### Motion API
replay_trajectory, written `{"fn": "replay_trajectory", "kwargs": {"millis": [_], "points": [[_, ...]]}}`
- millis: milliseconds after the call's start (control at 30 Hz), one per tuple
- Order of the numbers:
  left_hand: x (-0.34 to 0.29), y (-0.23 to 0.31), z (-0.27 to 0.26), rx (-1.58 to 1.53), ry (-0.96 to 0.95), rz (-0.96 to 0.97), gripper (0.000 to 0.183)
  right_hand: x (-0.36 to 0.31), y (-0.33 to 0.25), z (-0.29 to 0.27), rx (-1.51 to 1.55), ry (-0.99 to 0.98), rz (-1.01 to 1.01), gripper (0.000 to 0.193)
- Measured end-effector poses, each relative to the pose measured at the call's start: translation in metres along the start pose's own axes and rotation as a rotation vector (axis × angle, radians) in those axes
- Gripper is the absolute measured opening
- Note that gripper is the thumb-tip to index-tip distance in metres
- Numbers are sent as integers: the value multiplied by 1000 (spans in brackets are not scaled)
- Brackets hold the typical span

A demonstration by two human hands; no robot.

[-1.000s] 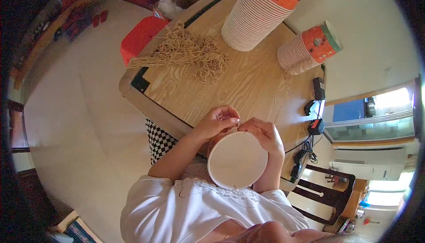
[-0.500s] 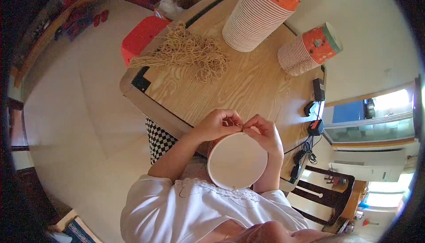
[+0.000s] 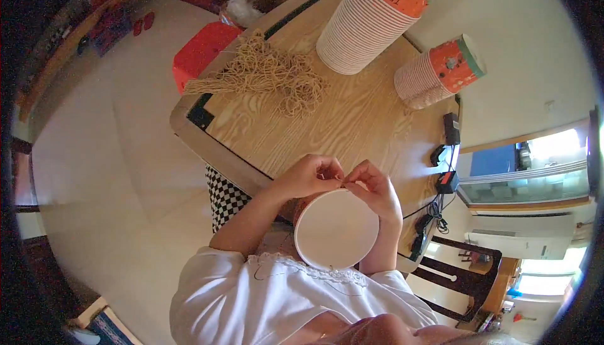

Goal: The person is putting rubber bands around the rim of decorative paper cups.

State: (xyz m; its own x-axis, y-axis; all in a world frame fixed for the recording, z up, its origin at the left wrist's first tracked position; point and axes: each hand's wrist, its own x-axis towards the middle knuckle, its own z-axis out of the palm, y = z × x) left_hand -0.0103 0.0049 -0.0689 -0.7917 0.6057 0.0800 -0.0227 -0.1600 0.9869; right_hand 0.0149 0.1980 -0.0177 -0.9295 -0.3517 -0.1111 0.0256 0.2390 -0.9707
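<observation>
A paper bucket [image 3: 336, 230] leans against my chest, its round white end toward me and a sliver of orange side showing at its upper left. At the far rim my left hand [image 3: 314, 175] bends its fingers into a pinch. My right hand [image 3: 374, 188] meets it there, thumb and fingertips pressed together right beside the left fingertips. Whatever sits between the fingertips is too small to make out. Beyond my hands, a loose heap of tan twine [image 3: 270, 74] spreads over the table's far left corner.
The wood-grain table [image 3: 352, 122] carries a tall stack of orange-and-white paper buckets [image 3: 371, 27] and a shorter stack [image 3: 434, 74]. Black adapters [image 3: 448, 181] and cables lie along its right edge. A red stool [image 3: 204, 52] stands beyond the left edge; a dark chair [image 3: 459, 276] is at right.
Both hands stay at the bucket's rim, with only a slight shift of the fingertips. The stacks and twine have not moved.
</observation>
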Motion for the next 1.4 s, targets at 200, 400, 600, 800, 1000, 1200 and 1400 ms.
{"fn": "replay_trajectory", "kwargs": {"millis": [200,400,600,800,1000,1200,1400], "points": [[-2,-1,-1,-260,-16,-59,14,3,-3,-1,178,-52,170,10],[-2,0,-1,-285,-4,-85,17,10,4,-1,269,-93,149,14],[-1,4,-3,-155,-7,-65,22,11,3,1,303,-88,143,15],[2,4,-2,-161,-25,-83,19,10,4,1,258,-46,123,16],[0,1,-4,-85,-34,-93,15,8,6,0,275,-39,110,16],[-5,0,-7,-175,11,-83,14,7,6,-1,244,-35,114,13],[-5,-7,-4,-274,74,-108,12,14,-1,0,187,-68,165,14]]}}
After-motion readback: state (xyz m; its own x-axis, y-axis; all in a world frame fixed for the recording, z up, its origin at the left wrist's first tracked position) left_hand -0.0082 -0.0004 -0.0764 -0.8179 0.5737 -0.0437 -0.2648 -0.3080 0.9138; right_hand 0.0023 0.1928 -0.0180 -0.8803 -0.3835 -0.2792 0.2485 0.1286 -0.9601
